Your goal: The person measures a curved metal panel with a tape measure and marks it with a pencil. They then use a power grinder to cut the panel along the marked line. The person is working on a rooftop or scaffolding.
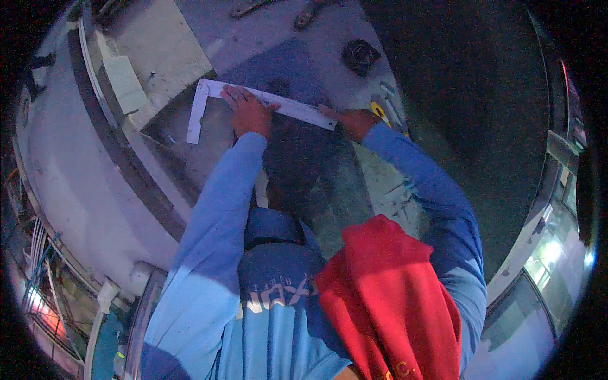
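Note:
A pale metal L-shaped square (294, 111) lies across a dark flat piece (297, 155). Its short leg points back toward me on the left. My left hand (248, 114) bears down on the long blade near the corner, with fingers across the metal and the thumb apart along it. At the blade's right end, my right hand (358, 121) has its fingers curled in, a fingertip reaching the tip of the metal. Whatever that hand may hold is too dark and small to tell.
Right of the square lie a black round-cornered object (360, 57), like a tape measure, and tools with a yellow part (380, 113). Dark tools (306, 18) lie at the far edge. A pale block (124, 84) sits left; cables (39, 253) hang lower left.

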